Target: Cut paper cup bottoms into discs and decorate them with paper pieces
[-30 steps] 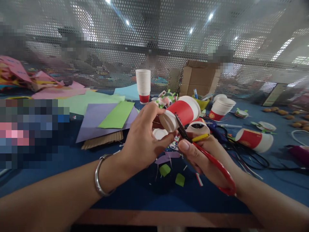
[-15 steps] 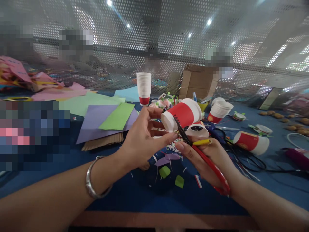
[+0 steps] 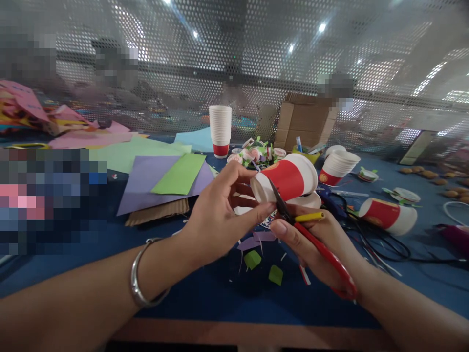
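- Right hand (image 3: 307, 250) clasped around red-handled scissors (image 3: 331, 258), blades against the cup's side;
- left hand (image 3: 212, 220) pinching the base end of a tilted red-and-white cup (image 3: 289, 178), above the blue table (image 3: 227, 303);
- beyond, upright stacked cups (image 3: 220, 128)

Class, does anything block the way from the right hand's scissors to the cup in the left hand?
Nothing visible does: the blades of the scissors overlap the cup near its narrow end. The left hand has its thumb close beside them.
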`<state>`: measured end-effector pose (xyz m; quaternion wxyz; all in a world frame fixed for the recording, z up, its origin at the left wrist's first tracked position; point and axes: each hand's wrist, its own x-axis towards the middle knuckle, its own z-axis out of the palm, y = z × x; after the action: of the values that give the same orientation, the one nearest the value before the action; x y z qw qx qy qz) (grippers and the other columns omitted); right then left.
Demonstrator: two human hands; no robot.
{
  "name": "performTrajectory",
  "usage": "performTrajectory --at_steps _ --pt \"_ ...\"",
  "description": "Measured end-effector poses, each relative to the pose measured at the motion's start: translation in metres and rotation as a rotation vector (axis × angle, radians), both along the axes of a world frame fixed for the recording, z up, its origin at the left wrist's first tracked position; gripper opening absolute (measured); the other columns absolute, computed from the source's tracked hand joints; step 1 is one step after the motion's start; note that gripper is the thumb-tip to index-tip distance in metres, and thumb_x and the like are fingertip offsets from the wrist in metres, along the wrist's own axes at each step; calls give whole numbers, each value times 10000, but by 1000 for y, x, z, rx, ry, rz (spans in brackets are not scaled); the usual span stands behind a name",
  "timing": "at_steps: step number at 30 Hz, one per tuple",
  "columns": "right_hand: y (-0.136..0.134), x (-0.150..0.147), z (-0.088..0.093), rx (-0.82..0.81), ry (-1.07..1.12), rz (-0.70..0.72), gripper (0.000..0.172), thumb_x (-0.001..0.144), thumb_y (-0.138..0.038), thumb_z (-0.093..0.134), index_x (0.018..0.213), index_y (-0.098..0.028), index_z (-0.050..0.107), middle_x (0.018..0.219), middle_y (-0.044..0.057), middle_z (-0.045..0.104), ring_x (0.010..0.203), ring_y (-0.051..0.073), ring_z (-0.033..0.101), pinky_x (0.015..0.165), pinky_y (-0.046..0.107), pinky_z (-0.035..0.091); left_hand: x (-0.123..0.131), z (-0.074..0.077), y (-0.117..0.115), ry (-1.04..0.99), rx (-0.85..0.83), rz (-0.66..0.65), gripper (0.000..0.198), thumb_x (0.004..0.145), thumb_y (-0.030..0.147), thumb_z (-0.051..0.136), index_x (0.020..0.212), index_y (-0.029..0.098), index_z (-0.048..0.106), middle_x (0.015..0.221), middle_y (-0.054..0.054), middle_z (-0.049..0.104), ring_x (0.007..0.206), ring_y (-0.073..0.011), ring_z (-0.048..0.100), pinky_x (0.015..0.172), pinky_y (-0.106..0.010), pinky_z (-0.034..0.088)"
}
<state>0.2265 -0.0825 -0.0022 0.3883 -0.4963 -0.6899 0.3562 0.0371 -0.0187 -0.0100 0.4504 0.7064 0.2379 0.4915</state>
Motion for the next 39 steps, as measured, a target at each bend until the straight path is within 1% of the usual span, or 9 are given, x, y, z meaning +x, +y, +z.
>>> performTrajectory --at_steps 6,12,16,19,22,27,31,36,39 --pt "-2 -1 -2 31 -31 -36 361 875 -537 723 945 -184 737 480 -64 459 416 99 383 400 238 321 2 -3 -7 45 112 89 361 793 215 825 1024 225 547 981 -42 669 893 -198 707 778 -349 657" --pt "-3 -4 -1 107 -84 -74 354 902 -546 678 861 -198 729 559 -4 556 652 197 604 603 284 502 -2 -3 -4 101 232 128 320 834 242 786 1073 225 574 1119 -73 593 990 -214 663 828 -380 666" --pt "-5 -5 -2 152 -117 -137 350 915 -505 672 725 -211 675 656 27 633 679 196 606 631 289 501 -4 -5 1 110 395 184 362 823 217 786 1124 251 587 1165 -65 543 1075 -224 626 845 -368 664" --pt "-5 -5 -3 170 -122 -141 264 887 -470 721 831 -212 745 701 42 677 706 217 628 600 293 493 -3 -5 0 75 302 149 424 814 229 799 1163 249 558 1185 -72 577 1072 -221 645 878 -382 650" --pt "-4 -5 -3 201 -106 -122 210 881 -408 743 928 -206 772 887 64 753 871 250 679 748 322 547 -1 -1 -2 -3 44 81 470 826 296 796 1199 232 517 1197 -85 629 981 -200 685 809 -355 647" --pt "0 -5 -2 190 -71 -97 151 870 -358 765 894 -209 766 1005 54 776 978 257 697 906 335 544 0 8 2 -67 -270 42 374 848 415 775 1077 196 577 910 -38 705 765 -166 699 608 -281 586" --pt "0 -3 -2 233 -110 -88 213 867 -375 772 1015 -223 786 1031 55 783 999 266 703 919 340 546 0 9 1 -83 -215 43 311 841 357 791 1010 201 581 910 -31 722 761 -159 696 561 -250 546" --pt "-3 -2 -6 210 -108 -95 323 891 -437 735 1115 -207 768 1088 77 784 987 259 717 889 338 565 1 5 -7 -83 -40 10 295 851 255 785 1046 205 569 985 -35 715 898 -170 710 817 -328 617" --pt "-3 -2 -8 240 -122 -84 297 898 -413 729 1110 -208 759 1102 60 778 952 228 716 848 292 561 1 2 -10 -54 31 22 292 871 248 767 1072 204 560 1005 -43 707 921 -172 714 848 -326 612"
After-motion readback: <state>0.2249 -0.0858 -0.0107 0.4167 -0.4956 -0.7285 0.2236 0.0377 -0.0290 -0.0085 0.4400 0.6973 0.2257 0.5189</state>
